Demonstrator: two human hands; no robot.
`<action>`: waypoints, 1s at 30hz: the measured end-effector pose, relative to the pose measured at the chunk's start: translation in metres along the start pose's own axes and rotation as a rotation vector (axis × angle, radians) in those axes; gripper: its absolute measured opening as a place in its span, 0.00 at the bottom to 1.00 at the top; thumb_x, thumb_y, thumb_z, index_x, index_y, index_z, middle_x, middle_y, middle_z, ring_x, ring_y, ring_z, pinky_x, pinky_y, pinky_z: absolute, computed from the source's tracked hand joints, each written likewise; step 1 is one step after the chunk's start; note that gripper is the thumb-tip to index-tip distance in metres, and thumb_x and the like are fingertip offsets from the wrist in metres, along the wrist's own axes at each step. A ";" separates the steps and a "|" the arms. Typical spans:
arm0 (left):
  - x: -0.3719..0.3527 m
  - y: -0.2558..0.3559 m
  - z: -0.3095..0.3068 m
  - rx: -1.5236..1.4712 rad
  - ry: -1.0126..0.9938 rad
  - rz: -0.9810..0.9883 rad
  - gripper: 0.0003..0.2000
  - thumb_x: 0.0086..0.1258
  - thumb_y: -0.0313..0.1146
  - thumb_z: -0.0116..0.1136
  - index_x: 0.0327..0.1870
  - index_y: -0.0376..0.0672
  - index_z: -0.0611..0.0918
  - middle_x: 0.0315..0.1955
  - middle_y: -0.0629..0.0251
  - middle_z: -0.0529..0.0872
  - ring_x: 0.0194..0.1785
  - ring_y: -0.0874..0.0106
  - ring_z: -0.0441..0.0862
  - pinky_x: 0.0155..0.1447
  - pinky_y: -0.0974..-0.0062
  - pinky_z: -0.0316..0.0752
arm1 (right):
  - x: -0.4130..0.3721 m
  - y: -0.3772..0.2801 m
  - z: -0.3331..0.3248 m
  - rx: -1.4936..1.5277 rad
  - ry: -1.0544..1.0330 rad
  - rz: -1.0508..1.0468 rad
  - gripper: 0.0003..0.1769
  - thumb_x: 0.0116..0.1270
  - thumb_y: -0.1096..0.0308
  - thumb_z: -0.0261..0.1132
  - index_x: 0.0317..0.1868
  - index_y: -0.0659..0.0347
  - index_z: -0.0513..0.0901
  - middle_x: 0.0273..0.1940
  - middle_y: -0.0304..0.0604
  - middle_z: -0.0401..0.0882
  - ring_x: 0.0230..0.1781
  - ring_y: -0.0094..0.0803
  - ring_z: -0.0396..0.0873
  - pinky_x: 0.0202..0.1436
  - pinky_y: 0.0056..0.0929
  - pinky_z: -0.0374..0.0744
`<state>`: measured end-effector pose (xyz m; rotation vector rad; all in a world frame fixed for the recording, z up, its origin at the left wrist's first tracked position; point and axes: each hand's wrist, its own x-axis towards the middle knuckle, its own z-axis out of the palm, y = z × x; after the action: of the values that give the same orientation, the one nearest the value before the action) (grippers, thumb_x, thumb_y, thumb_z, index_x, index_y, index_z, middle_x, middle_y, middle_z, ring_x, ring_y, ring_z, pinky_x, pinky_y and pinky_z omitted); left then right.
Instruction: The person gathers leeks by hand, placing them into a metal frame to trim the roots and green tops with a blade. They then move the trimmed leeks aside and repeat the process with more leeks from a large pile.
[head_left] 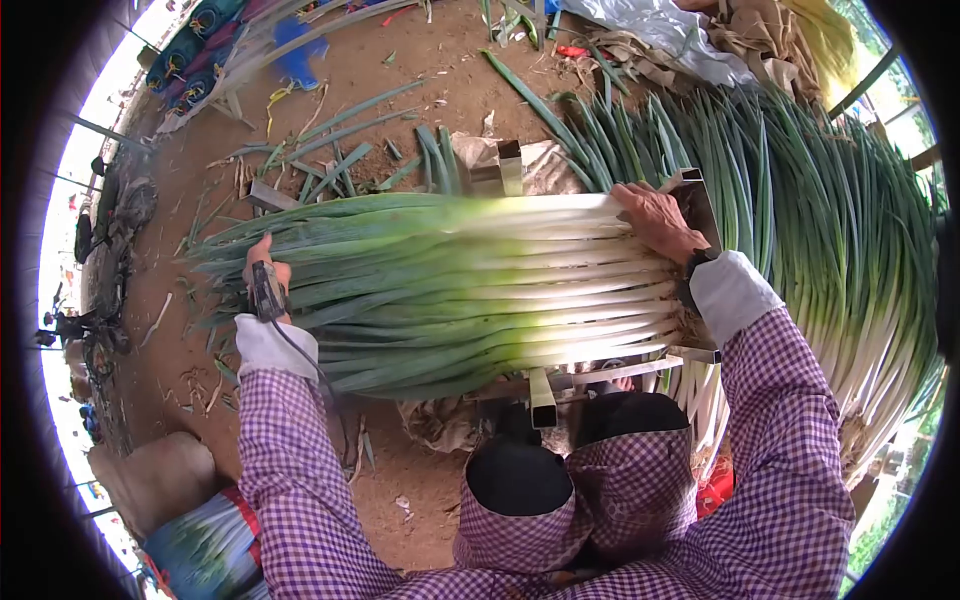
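A wide layer of long green onions (470,290) lies across a metal frame (543,400), dark leaves to the left and white stems to the right. My left hand (268,268) rests on the leaf end, a finger stretched out and the thumb apart; its other fingers are hidden. A dark device (266,292) with a cable sits at that hand's wrist. At the far right corner of the layer, my right hand (660,222) curls its fingers over the white stem of the outermost green onion, close to the frame's upright end plate (700,205).
A large heap of green onions (800,250) fills the right side. Cut leaves (340,165) litter the dirt floor (330,80). A wrapped bundle (205,545) lies at lower left beside a tan roll (160,480). Plastic sheeting (660,35) lies at the back.
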<state>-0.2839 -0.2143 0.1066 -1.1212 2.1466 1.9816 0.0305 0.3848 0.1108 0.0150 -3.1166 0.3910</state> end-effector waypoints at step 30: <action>-0.248 -0.088 0.134 1.087 -0.434 1.703 0.28 0.66 0.43 0.68 0.65 0.39 0.77 0.61 0.57 0.79 0.70 0.58 0.72 0.78 0.51 0.57 | 0.003 0.010 0.016 0.034 0.042 -0.010 0.19 0.66 0.74 0.63 0.58 0.57 0.76 0.47 0.50 0.82 0.52 0.51 0.82 0.54 0.48 0.79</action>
<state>-0.1153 0.0276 0.1181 1.4703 3.1209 0.2926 0.0273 0.3910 0.0930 0.0213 -3.0670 0.4382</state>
